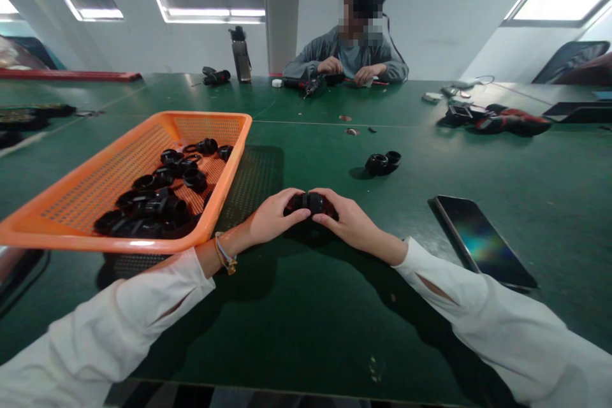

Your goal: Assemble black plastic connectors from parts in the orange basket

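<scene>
A black pipe fitting (pixel 314 203) is gripped from both ends at the middle of the green table (pixel 306 306). Around its left end curl the fingers of my left hand (pixel 277 215), the thumb along the near side. My right hand (pixel 345 217) closes on the right end in the same way. Fingers cover much of the part, so its full shape is hidden. Beyond my right hand, two more black fittings (pixel 377 164) lie close together. To the left stands an orange perforated basket (pixel 71 186) with several similar black fittings (pixel 165 204) inside.
On the right lies a dark phone (pixel 480 239). A co-worker (pixel 349 54) sits across the table near a power drill (pixel 310 85). A bottle (pixel 240 56) stands at the far edge, and a red-and-black tool (pixel 511 121) lies at the far right.
</scene>
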Available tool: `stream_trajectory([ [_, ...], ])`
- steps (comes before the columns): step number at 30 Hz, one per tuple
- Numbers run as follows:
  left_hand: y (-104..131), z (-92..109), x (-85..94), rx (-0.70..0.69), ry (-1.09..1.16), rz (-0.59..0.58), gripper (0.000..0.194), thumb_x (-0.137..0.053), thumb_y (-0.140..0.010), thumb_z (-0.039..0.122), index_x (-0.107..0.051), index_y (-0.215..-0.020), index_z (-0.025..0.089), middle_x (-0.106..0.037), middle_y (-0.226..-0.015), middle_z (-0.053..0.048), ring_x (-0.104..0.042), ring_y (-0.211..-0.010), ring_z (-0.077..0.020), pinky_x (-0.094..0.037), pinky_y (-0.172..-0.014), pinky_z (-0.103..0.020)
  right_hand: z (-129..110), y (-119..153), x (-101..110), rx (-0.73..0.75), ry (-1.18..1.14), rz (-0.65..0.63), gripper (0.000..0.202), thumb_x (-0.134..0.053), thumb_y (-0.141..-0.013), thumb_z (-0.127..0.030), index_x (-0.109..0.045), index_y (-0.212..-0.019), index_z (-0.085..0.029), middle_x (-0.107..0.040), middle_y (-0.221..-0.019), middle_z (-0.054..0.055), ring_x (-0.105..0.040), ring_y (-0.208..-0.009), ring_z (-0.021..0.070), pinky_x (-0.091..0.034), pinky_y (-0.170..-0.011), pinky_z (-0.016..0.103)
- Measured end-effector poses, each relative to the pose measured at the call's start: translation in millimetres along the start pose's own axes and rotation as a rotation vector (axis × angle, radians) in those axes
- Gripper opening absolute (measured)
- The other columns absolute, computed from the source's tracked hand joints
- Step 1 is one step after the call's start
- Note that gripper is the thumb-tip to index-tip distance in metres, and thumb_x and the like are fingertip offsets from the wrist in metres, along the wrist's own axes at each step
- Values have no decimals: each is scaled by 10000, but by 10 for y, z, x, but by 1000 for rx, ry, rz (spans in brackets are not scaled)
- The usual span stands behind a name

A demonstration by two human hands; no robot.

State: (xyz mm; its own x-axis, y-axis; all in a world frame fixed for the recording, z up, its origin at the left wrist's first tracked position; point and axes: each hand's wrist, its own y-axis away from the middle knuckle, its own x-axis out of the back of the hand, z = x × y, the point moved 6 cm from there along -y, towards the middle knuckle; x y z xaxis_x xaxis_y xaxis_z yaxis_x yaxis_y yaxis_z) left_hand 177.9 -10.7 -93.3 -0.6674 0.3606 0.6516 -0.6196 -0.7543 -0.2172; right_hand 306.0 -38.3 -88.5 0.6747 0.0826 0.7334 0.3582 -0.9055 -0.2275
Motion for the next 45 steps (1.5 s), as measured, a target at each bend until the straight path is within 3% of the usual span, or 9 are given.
stream_trajectory([
  [10,3,7,19,26,34,5,366,-521,-809,419,-548,-1049,144,-633,-982,-68,-594,-895,-214,-471,-810,-328,-35,38,21,20,-24,-9,423,-528,-801,-269,-432,-1202,-174,-637,-887,58,-587,-693,173,-471,-652,316],
  [31,1,-6,11,6,13,-12,351,-520,-803,404,-542,-1034,140,-626,-970,-70,-587,-889,-213,-468,-804,-330,-25,21,6,4,2,-11,345,-540,-796,-236,-493,-1126,-147,-645,-888,69,-585,-698,170,-465,-650,304],
  [45,1,-33,-35,-1,-78,-36,312,-521,-833,382,-536,-1024,136,-621,-976,-85,-587,-896,-217,-474,-796,-334,16,8,9,-22,23,-20,306,-524,-816,-211,-531,-1115,-144,-662,-1030,100,-620,-877,208,-469,-776,344],
])
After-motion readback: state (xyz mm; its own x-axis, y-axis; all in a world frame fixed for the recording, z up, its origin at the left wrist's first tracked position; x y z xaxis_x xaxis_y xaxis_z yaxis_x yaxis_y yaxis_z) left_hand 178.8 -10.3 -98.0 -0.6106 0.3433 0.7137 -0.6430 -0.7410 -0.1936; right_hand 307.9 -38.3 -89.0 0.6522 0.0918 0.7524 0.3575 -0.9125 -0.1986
